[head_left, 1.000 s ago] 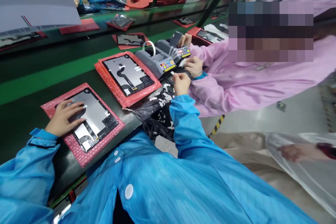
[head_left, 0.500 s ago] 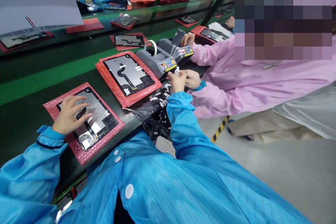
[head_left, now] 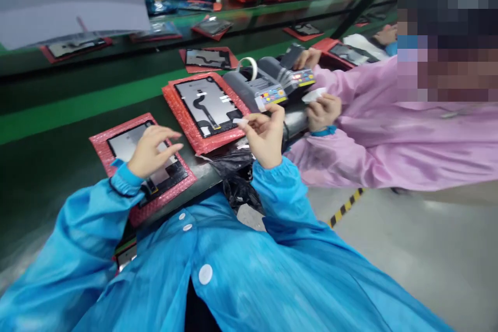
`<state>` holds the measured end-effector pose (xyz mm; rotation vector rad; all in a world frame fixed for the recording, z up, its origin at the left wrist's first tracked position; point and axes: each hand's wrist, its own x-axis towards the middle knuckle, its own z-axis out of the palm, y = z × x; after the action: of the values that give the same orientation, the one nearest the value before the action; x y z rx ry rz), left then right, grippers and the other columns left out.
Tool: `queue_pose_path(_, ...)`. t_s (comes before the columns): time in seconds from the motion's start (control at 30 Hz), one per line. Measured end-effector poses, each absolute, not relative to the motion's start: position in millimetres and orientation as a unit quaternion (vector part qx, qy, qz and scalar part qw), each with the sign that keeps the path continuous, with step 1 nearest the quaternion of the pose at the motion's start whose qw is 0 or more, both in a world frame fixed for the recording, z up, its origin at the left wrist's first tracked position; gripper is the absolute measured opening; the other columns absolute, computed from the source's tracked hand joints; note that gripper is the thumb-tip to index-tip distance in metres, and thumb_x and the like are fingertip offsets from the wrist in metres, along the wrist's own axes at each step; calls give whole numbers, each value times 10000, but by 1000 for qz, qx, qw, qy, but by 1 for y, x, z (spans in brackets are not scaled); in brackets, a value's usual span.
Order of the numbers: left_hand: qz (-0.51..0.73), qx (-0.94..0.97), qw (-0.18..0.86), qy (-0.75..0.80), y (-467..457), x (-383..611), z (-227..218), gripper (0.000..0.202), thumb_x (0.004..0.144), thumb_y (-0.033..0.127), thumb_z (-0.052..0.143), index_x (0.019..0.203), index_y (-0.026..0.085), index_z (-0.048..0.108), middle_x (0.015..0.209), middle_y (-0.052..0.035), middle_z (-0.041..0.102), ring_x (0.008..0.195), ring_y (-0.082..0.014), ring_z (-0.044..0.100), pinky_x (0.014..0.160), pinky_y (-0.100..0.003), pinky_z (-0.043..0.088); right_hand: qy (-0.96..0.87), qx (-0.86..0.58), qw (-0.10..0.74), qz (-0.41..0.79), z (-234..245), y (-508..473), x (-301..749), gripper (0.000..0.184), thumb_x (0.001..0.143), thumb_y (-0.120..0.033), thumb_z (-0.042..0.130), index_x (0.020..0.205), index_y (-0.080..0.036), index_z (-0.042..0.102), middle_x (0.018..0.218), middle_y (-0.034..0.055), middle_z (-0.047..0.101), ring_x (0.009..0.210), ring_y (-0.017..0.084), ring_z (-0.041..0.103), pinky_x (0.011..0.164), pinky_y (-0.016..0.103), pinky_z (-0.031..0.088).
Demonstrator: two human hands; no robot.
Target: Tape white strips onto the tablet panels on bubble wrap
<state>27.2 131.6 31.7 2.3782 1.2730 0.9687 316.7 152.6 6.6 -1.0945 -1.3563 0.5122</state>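
My left hand (head_left: 151,150) hovers with fingers spread over a grey tablet panel (head_left: 128,145) that lies on a red bubble-wrap pad (head_left: 101,142) at the near edge of the dark bench. My right hand (head_left: 264,135) is raised off the bench and pinches a small white strip of tape (head_left: 240,121) between thumb and fingers. A grey tape dispenser (head_left: 259,91) with coloured buttons stands just beyond it. A second panel (head_left: 208,104) on its own red pad lies between the two hands.
A person in a pink coat (head_left: 389,135) leans in from the right, a hand (head_left: 322,111) holding a white piece near the dispenser. A black bag (head_left: 233,176) hangs off the bench edge. More red pads with panels lie along the green conveyor (head_left: 78,106). Other workers in blue stand far back.
My right hand has drawn back from the dispenser toward me with a tape strip. My left hand has lifted its fingers off the near panel. The view has shifted to the right.
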Motion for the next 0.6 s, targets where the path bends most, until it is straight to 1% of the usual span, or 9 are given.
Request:
queue_pose_path(0.07, 340, 815, 158, 441, 131, 42, 39, 363, 901, 551, 575, 969, 220, 706, 970, -64, 739, 935, -227, 635, 906, -401, 481, -646, -432, 568, 269, 11, 137, 284, 520, 817, -450, 708, 1141, -272, 342, 912, -7, 616, 732, 140, 623, 716, 326, 541)
queue_pose_path(0.17, 347, 807, 174, 445, 129, 45, 40, 401, 902, 581, 570, 859, 199, 686, 867, -55, 722, 866, -205, 622, 883, -374, 469, -699, -389, 504, 325, 15, 126, 246, 494, 839, -512, 675, 1153, -268, 380, 947, 7, 591, 706, 131, 608, 682, 327, 550)
queue_pose_path(0.27, 351, 795, 194, 455, 120, 29, 33, 457, 925, 605, 513, 764, 197, 643, 799, -50, 700, 837, -196, 611, 866, -363, 464, -729, -359, 460, 359, 14, 125, 220, 476, 847, -542, 654, 1146, -257, 418, 999, 27, 566, 714, 127, 609, 679, 329, 556)
queue_pose_path(0.33, 363, 785, 201, 460, 112, 16, 27, 477, 924, 627, 493, 775, 196, 634, 807, -52, 696, 838, -195, 608, 864, -362, 466, -741, -345, 440, 371, 11, 127, 208, 475, 849, -551, 648, 1145, -251, 428, 1020, 37, 557, 737, 133, 617, 694, 333, 558)
queue_pose_path(0.43, 380, 763, 202, 483, 101, -1, 21, 471, 890, 647, 535, 842, 191, 641, 843, -53, 695, 842, -195, 608, 852, -359, 473, -752, -328, 416, 392, 6, 129, 194, 515, 850, -544, 652, 1182, -253, 389, 943, 16, 573, 732, 142, 615, 715, 348, 554)
queue_pose_path(0.5, 378, 748, 206, 505, 98, -7, 18, 440, 875, 625, 575, 840, 191, 641, 849, -49, 693, 850, -197, 607, 837, -354, 477, -752, -322, 404, 410, 3, 129, 186, 549, 842, -530, 668, 1200, -251, 359, 881, -5, 583, 719, 146, 613, 725, 358, 550)
queue_pose_path(0.6, 360, 733, 224, 532, 97, -11, 17, 345, 896, 514, 592, 770, 194, 623, 825, -37, 689, 861, -196, 606, 845, -349, 476, -738, -333, 395, 434, 1, 130, 179, 567, 813, -508, 703, 1185, -250, 361, 858, -13, 597, 727, 152, 622, 733, 362, 550)
